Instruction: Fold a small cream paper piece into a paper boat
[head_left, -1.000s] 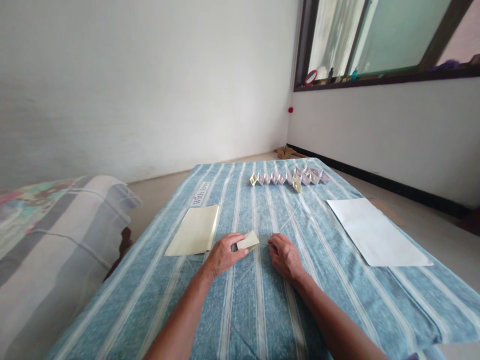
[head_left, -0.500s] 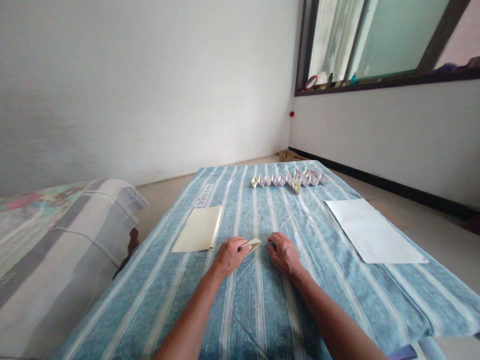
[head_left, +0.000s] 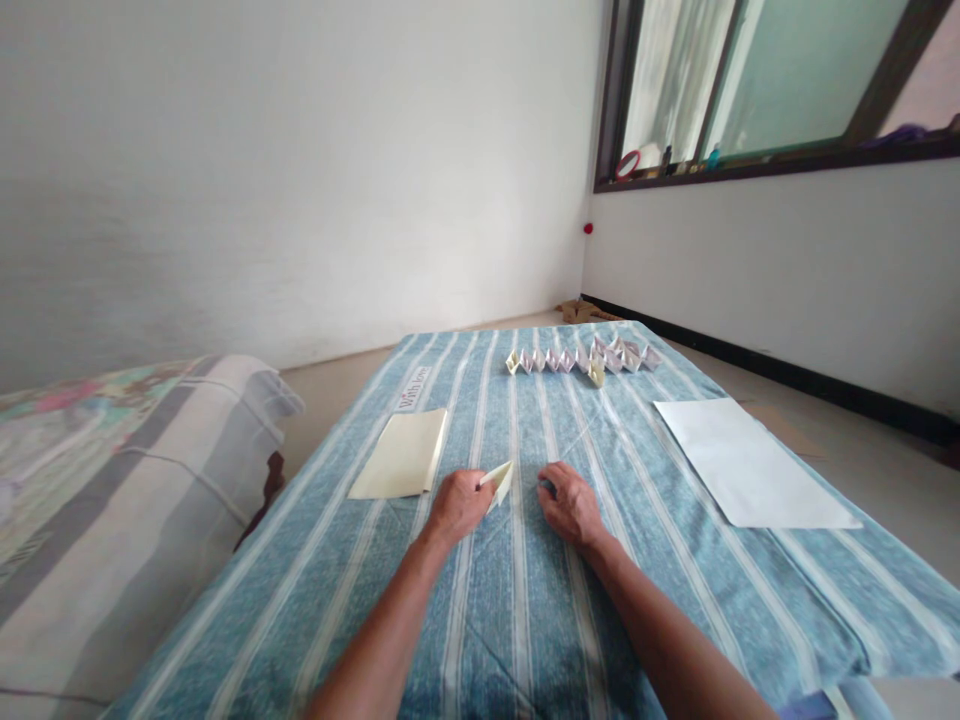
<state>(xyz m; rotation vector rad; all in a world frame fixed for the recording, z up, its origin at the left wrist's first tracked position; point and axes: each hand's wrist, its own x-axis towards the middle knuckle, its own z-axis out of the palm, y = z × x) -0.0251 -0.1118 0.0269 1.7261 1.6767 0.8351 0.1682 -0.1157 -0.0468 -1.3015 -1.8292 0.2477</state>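
The person's left hand (head_left: pixel 460 505) is closed, thumb against fingers, pinching a small folded piece of pale cream paper (head_left: pixel 502 482). The piece sticks out from the fingertips into the gap between the two hands, its layers spread apart in a narrow V. The right hand (head_left: pixel 568 503), just across that gap, is loosely curled with its fingers bent inward; whether it has hold of anything cannot be told.

Both hands are low over a blue-and-white striped cloth (head_left: pixel 487 640). Just beyond the left hand and to its left lies a flat, pale cream rectangular paper (head_left: pixel 400 455). Well to the right of the right hand lies a large white rectangular sheet (head_left: pixel 754 465). Farther ahead of both hands stands a zigzag cluster of small folded paper pieces (head_left: pixel 559 360), mostly pale lilac, with a few yellowish ones.
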